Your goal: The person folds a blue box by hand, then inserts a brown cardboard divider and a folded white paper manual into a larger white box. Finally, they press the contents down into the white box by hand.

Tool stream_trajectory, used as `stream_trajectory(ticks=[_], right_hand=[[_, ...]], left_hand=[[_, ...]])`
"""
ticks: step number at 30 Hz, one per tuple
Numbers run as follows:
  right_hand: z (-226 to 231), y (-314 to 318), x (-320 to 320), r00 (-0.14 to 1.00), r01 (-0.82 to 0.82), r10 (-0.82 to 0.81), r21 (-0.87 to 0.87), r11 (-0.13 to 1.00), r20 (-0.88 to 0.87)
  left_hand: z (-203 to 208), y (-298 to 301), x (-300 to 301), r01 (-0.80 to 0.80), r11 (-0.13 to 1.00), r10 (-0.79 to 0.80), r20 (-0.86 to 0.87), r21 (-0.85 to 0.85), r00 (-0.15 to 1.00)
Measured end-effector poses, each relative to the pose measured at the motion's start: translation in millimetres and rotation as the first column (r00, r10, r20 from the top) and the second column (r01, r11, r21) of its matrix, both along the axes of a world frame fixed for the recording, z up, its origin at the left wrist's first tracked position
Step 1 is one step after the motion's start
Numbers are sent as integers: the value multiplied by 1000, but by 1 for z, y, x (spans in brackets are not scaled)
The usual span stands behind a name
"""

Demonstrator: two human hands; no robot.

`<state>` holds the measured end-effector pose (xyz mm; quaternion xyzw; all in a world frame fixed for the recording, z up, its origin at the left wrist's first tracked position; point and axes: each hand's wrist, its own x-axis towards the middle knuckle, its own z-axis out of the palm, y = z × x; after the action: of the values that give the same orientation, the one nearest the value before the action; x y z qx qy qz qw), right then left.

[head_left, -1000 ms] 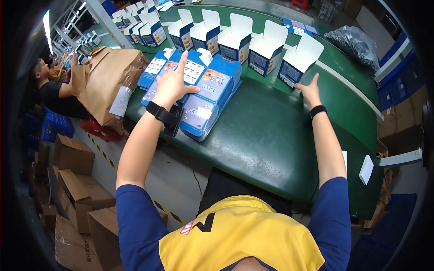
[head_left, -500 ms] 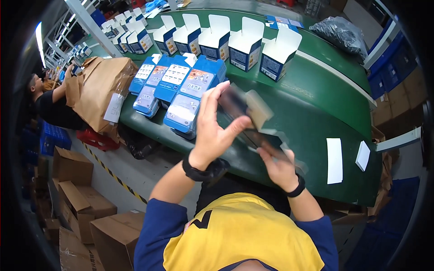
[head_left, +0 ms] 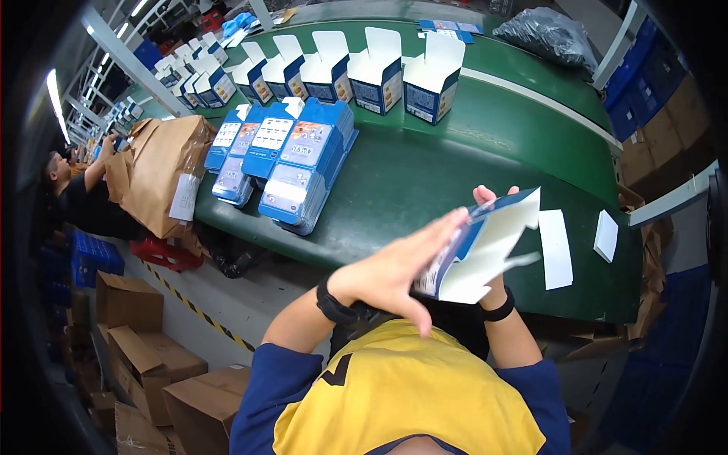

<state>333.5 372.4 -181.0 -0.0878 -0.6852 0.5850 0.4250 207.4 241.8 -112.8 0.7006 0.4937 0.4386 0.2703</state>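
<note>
A partly unfolded blue-and-white carton point(head_left: 497, 246) is in front of me over the near edge of the green bench, its white inside and loose flaps facing up. My left hand point(head_left: 394, 265) lies flat along its left side, fingers stretched out and thumb spread away. My right hand point(head_left: 497, 292) grips the carton from behind and the right; its fingertips show above the far edge, and the carton hides most of the palm. To the left on the bench lie stacks of flat blue cartons point(head_left: 299, 152). Beyond them stands a row of erected cartons point(head_left: 432, 83) with white lids raised.
White paper slips point(head_left: 556, 250) and a small white stack point(head_left: 605, 236) lie on the right of the bench. A grey plastic bag point(head_left: 546, 38) is at the far right. A large brown paper sack point(head_left: 167, 174) and a person point(head_left: 83, 186) are left; cardboard boxes point(head_left: 129, 303) stand on the floor.
Both hands have moved from the bench's middle; the left came down toward me and flattened against the carton. The blurred flat carton is now opened out, white inside showing. My view shifted slightly.
</note>
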Motion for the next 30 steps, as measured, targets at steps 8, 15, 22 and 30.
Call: stream_trajectory(ticks=[8, 15, 22, 30], right_hand=[[27, 2, 19, 969, -241, 248, -160, 957, 26], [58, 8, 33, 850, -526, 511, -169, 834, -124], [64, -10, 26, 976, -218, 211, -149, 965, -57], [56, 3, 37, 931, -356, 347, -71, 932, -113]], left_hand=[[-2, -9, 10, -399, 902, 418, -106, 162, 902], [-6, -5, 3, -373, 807, 458, -86, 458, 885], [-25, -5, 18, -313, 862, 324, 41, 399, 945], [-10, -7, 22, -312, 859, 356, -35, 406, 934]])
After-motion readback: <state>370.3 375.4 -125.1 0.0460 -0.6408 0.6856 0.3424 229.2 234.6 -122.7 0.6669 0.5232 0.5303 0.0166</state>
